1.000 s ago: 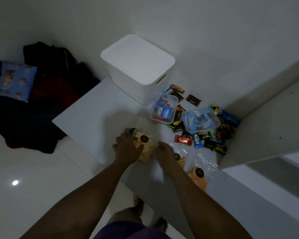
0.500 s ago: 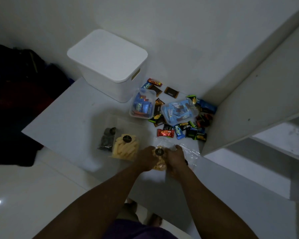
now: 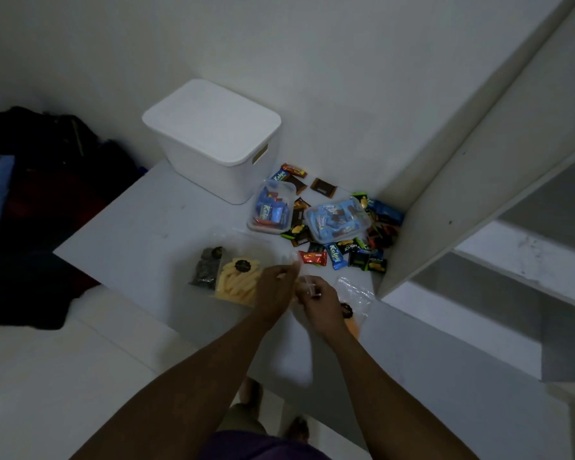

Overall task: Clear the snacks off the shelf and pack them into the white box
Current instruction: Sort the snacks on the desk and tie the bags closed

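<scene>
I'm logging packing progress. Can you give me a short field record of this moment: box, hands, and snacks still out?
white box: lid on, at the back of the shelf
left hand: pinches a clear bag
right hand: pinches the same bag
other bags: yellow sticks, dark cookies, orange snacks
tub by box: wrapped snacks
tub by corner: wrapped snacks
loose snacks: many, around the tubs

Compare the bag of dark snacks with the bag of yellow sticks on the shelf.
The bag of dark snacks holds blackish pieces; the bag of yellow sticks holds pale yellow ones. The dark bag looks smaller than the yellow one. The yellow bag lies beside the left hand; the dark bag lies beyond it. Both are clear, lie flat and carry a dark round sticker.
</scene>
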A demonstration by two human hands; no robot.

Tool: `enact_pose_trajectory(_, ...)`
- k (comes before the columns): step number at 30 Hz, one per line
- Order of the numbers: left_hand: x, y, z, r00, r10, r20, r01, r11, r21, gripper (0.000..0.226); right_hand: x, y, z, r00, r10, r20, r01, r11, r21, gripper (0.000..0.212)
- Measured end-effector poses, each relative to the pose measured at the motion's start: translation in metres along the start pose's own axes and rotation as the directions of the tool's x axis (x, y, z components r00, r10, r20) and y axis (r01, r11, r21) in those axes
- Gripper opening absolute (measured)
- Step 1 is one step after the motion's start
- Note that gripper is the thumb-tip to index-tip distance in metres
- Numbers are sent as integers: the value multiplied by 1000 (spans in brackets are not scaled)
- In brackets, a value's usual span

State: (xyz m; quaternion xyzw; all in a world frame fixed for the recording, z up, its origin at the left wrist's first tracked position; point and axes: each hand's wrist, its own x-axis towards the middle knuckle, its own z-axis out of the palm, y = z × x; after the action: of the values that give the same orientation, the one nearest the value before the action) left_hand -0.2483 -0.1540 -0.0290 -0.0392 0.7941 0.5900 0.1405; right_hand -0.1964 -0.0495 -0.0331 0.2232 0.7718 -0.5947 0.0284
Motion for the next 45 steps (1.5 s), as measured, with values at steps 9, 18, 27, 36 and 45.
enact_pose_trajectory(9, -23, -9, -5, 988, -151, 24, 153, 980, -129, 9, -26, 8, -12, 980, -111, 162, 137, 977, -161, 11)
enact_pose_trajectory(18, -44, -6, -16, 977, -152, 150, 168, 981, -98, 8, -28, 1, -22, 995, 17, 98, -16, 1000, -11, 17)
enact_pose_trajectory(27, -49, -5, -19, 963, -149, 223, 164, 985, -51, 11, -19, -5, -14, 998, -46, 36, 51, 987, -154, 9)
enact_pose_trajectory(36, -45, -9, -21, 952, -189, 242, 191, 981, 16, 13, -16, -3, -14, 999, -24, 49, 29, 993, -112, 20)
enact_pose_trajectory(45, -40, -4, -22, 960, -176, 216, 206, 970, -126, 5, -23, 1, -20, 989, 5, 150, 6, 997, -76, 15)
